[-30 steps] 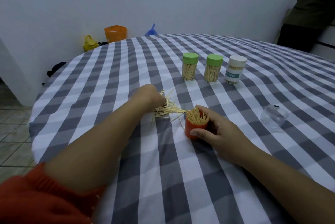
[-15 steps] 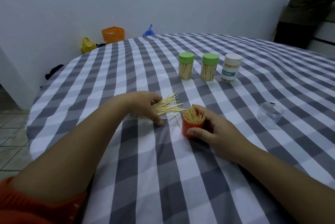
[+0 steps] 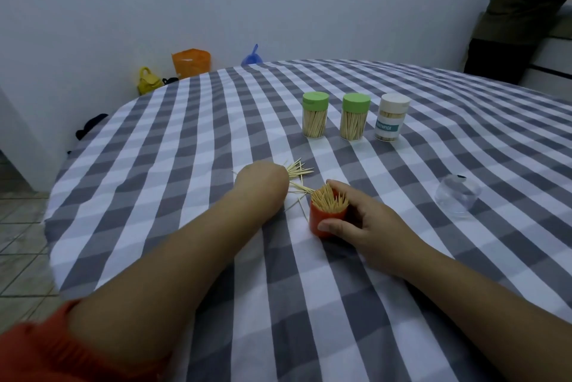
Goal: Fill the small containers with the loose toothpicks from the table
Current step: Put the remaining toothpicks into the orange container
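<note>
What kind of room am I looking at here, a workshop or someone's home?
Most likely a home, perhaps a dining area: a round table under a grey-and-white checked tablecloth, a tiled floor, and bags left against a plain white wall.

1. Left hand (image 3: 261, 185): fingers hidden behind its own back; grip unreadable.
2. Loose toothpicks (image 3: 298, 169): partly covered by that hand.
3. Orange sleeve (image 3: 46, 350): blurred, cut by the frame's edge.
4. Desk (image 3: 185, 134): near edge cropped.
</note>
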Tool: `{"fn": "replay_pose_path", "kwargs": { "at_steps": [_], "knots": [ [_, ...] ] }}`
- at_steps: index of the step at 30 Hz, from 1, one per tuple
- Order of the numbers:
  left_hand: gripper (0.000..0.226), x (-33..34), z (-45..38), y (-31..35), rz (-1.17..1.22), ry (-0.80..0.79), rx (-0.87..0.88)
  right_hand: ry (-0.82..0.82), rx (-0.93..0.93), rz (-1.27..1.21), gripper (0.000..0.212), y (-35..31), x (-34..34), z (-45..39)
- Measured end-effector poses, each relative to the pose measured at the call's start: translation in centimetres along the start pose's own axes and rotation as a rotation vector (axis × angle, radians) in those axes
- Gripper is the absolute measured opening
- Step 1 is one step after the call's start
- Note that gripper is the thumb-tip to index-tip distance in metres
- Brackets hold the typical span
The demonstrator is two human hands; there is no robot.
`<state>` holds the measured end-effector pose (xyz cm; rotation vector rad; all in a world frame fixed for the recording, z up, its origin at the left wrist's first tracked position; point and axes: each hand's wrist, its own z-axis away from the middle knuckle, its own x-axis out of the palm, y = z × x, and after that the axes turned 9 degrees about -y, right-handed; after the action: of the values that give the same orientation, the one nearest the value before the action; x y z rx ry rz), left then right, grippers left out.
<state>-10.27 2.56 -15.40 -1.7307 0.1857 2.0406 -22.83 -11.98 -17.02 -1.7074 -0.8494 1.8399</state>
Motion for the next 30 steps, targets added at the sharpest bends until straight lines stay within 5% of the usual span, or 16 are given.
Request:
{"fn": "replay_pose_path", "kwargs": {
  "at_steps": [10, 21, 30],
  "knots": [
    [0.024, -0.3, 0.4, 0.6, 0.223, 0.162, -0.010, 0.108, 0.013, -0.014, 0.072, 1.2, -0.9, -0.3],
    [0.021, -2.6, 0.7, 0.8, 1.437, 0.143, 0.138, 0.098, 0.006, -0.016, 0.070, 1.8, -1.3, -0.5],
    [0.018, -1.6, 1.5, 3.3, 1.826, 0.180, 0.342, 0.112, -0.019, -0.022, 0.068, 2.4, -1.4, -0.9]
  ]
}}
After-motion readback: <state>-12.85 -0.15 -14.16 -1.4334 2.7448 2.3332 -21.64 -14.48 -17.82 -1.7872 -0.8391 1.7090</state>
